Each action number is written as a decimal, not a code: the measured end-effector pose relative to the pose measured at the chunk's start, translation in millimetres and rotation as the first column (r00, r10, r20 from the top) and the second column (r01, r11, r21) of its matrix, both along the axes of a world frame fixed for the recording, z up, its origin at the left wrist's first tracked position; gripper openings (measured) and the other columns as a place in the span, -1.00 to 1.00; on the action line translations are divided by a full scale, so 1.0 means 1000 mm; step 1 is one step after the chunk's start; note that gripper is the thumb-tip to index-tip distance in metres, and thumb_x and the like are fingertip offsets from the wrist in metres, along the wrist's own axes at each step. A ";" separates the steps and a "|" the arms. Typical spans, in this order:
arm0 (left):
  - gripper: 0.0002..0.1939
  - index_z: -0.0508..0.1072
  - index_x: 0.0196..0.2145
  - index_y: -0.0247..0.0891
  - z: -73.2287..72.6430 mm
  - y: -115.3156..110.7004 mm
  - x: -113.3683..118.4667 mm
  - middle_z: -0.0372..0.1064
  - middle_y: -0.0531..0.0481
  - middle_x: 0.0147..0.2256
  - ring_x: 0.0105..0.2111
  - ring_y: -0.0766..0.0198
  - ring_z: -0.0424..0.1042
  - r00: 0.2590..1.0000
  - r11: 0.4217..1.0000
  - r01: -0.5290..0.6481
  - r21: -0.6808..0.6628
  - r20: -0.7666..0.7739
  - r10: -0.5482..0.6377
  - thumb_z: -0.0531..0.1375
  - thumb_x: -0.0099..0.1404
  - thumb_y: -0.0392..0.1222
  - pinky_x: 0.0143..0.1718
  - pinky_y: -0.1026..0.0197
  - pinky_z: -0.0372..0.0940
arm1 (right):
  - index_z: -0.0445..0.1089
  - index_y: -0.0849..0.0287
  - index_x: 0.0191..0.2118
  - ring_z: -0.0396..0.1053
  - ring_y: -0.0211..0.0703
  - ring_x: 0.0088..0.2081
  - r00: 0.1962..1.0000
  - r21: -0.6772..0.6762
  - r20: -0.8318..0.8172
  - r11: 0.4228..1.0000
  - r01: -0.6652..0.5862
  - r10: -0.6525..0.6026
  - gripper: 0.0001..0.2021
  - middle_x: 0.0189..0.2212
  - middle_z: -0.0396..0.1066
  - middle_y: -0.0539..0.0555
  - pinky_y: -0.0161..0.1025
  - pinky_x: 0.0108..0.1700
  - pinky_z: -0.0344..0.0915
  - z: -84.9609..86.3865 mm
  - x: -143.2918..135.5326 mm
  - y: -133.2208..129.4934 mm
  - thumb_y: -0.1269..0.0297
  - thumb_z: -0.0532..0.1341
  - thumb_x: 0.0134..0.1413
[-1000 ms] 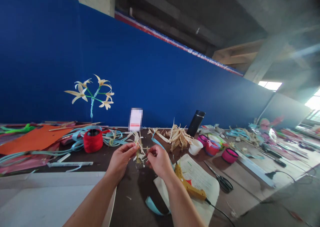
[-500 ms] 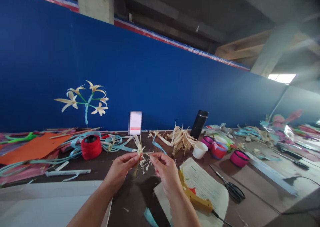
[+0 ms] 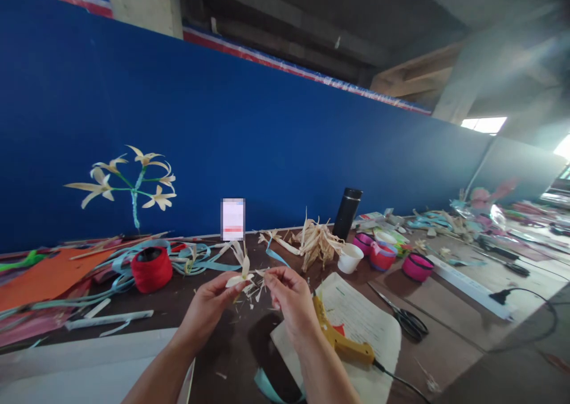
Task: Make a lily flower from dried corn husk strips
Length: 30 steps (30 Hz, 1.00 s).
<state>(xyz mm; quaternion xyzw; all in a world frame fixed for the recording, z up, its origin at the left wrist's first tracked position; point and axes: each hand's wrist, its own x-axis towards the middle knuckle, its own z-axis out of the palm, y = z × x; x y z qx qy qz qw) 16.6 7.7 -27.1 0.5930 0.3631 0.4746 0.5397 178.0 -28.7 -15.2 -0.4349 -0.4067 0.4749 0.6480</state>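
Note:
Between thumb and fingers my left hand (image 3: 212, 302) pinches a pale corn-husk flower (image 3: 243, 273), its narrow petals spread upward and sideways. Just to the right, my right hand (image 3: 289, 294) is closed in a pinch at the flower's side, on a thin pale husk petal (image 3: 259, 272); its fingers partly hide that piece. Small husk scraps (image 3: 253, 294) lie on the brown table below both hands. A yellow glue gun (image 3: 341, 338) rests on a written sheet of paper (image 3: 360, 315), partly behind my right forearm.
A red ribbon spool (image 3: 151, 270) stands left among blue cords. Dried husks (image 3: 317, 243), a white cup (image 3: 350, 258) and a black bottle (image 3: 348, 214) are behind my right hand. Scissors (image 3: 407, 321) lie farther right. A finished flower stem (image 3: 136, 199) stands against the blue wall.
The flower has turned in my left hand, so its petals now face more toward me. Both hands stay close together; the whole view has shifted slightly to the right.

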 end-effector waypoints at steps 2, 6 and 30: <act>-0.78 0.50 -0.36 -0.26 -0.002 0.000 -0.001 0.35 0.05 -0.44 -0.43 0.35 0.23 1.000 1.000 0.015 0.003 0.020 -0.015 0.24 0.09 -0.06 -0.40 0.33 0.10 | 0.40 0.23 -0.43 0.01 -0.48 -0.68 0.999 0.009 -0.041 1.000 -0.011 0.011 -0.81 -0.66 0.18 -0.12 -0.48 -0.67 -0.09 0.002 0.000 -0.001 0.22 0.32 -0.15; -0.80 0.52 -0.36 -0.24 -0.004 0.001 0.000 0.39 0.05 -0.43 -0.40 0.34 0.27 0.996 0.999 0.031 -0.042 0.084 -0.028 0.26 0.07 -0.09 -0.35 0.34 0.13 | 0.41 0.24 -0.45 0.00 -0.50 -0.68 0.992 0.033 -0.114 0.998 -0.055 0.059 -0.82 -0.64 0.18 -0.12 -0.48 -0.67 -0.09 0.006 -0.001 -0.003 0.24 0.34 -0.17; -0.78 0.57 -0.40 -0.26 -0.002 0.001 0.001 0.50 -0.01 -0.39 -0.35 0.27 0.39 0.998 0.993 0.012 -0.119 0.062 -0.004 0.34 -0.03 -0.11 -0.27 0.27 0.22 | 0.38 0.24 -0.43 0.10 -0.47 -0.73 0.988 0.013 -0.105 0.993 -0.116 0.116 -0.85 -0.63 0.35 -0.05 -0.48 -0.70 0.03 0.002 -0.003 -0.002 0.28 0.29 -0.13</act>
